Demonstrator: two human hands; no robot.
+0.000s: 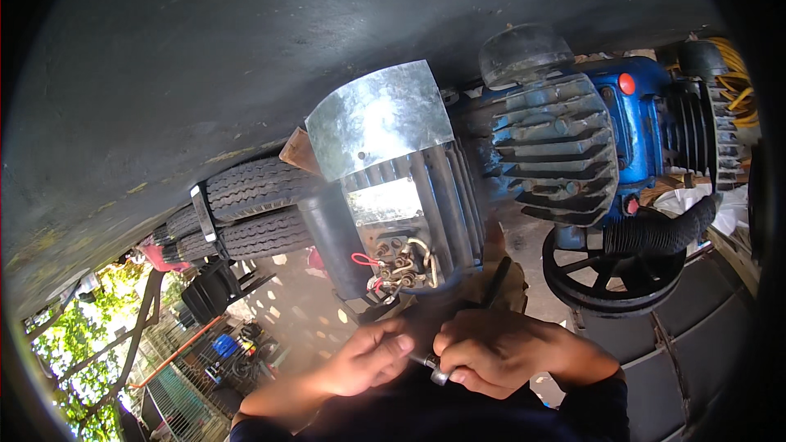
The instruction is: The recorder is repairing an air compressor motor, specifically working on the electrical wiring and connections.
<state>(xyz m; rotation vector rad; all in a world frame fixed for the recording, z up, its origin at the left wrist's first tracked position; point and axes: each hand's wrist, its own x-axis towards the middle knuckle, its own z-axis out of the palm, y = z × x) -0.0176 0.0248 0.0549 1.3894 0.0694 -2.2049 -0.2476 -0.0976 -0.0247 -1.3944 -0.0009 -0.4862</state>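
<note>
Both of my hands meet low in the view, in front of an electric motor (450, 205) with a finned body. In the curled fingers of my right hand (495, 352) is a small shiny metal tool (440, 372) with a rounded end; its exact kind is unclear. My left hand (372, 356) is closed, thumb pressed to fingers, beside the tool's thin end. Whatever it pinches is hidden. Just beyond my hands, the motor's terminal box (401, 266) lies uncovered, showing brass-coloured terminals, a red wire loop (363, 259) and pale wires.
A curved sheet-metal cover (381, 119) tops the motor. Rightward stands a blue compressor pump (634, 123) with grey fins, a black spoked pulley (614, 282) and a corrugated hose (667, 229). Stacked tyres (258, 188) lie left. A large dark curved surface (205, 49) spans the far side.
</note>
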